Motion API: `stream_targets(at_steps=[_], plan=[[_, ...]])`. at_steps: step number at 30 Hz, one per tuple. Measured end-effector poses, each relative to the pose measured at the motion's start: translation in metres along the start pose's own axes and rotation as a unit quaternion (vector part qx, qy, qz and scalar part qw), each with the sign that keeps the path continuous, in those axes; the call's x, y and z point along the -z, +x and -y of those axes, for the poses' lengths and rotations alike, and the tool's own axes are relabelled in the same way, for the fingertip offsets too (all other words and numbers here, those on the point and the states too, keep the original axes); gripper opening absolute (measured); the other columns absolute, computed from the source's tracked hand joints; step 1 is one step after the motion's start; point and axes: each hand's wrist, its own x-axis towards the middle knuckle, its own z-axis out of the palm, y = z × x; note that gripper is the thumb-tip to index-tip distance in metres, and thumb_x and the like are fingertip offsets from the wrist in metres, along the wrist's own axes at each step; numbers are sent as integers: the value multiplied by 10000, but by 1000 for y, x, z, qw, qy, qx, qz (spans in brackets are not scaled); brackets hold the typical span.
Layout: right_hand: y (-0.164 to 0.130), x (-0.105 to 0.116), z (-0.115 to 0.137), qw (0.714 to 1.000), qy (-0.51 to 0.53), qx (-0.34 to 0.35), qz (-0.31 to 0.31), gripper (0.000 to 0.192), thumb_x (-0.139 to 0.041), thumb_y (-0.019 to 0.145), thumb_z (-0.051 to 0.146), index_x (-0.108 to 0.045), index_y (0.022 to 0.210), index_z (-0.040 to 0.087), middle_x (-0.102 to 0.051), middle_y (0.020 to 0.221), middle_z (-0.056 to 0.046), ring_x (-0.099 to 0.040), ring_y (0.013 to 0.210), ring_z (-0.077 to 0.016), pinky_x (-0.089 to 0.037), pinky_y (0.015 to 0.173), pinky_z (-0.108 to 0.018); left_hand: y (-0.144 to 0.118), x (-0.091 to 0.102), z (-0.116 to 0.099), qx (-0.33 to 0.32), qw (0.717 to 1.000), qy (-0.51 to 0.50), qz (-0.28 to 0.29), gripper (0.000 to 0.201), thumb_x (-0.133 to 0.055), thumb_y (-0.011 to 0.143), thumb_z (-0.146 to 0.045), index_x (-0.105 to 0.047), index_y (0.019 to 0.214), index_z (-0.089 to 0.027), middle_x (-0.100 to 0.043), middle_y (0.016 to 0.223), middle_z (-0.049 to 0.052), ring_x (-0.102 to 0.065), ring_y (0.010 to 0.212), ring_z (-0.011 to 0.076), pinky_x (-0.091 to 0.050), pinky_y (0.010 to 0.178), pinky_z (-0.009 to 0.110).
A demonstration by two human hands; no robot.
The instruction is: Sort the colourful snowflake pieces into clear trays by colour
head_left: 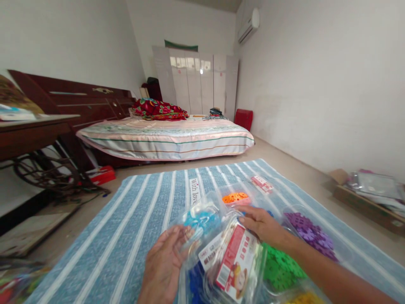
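Observation:
My left hand (pixel 166 261) is closed on the edge of a clear plastic container with light blue pieces (pixel 202 223) in it. My right hand (pixel 264 228) grips the far edge of a clear plastic lid (pixel 259 270) with a red and white label (pixel 237 261), which looks like one of several nested together. Beneath and around them, clear containers hold dark blue pieces (pixel 196 283), green snowflake-shaped pieces (pixel 280 268), purple pieces (pixel 311 234), orange pieces (pixel 236 198) and yellow pieces (pixel 305 299). My right forearm partly covers the green ones.
The containers stand on a blue striped mat (pixel 139 223). Another labelled lid (pixel 262 184) lies at its far right. A cardboard box (pixel 367 202) sits right, a sewing machine stand (pixel 47 169) left, and a bed (pixel 171 137) beyond. Colourful bagged items (pixel 19 287) lie lower left.

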Motion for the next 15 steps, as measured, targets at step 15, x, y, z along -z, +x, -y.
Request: stream_targets(at_steps=[15], plan=[[-96, 77, 4, 932, 237, -119, -249, 488, -767, 658, 391, -651, 1104, 231, -732, 906, -60, -685, 695, -197, -532, 607, -283, 25, -39, -6, -100, 984, 147, -5, 143, -653, 652, -258, -597, 697, -134, -661, 584, 37, -637, 519, 168, -517, 465, 257]])
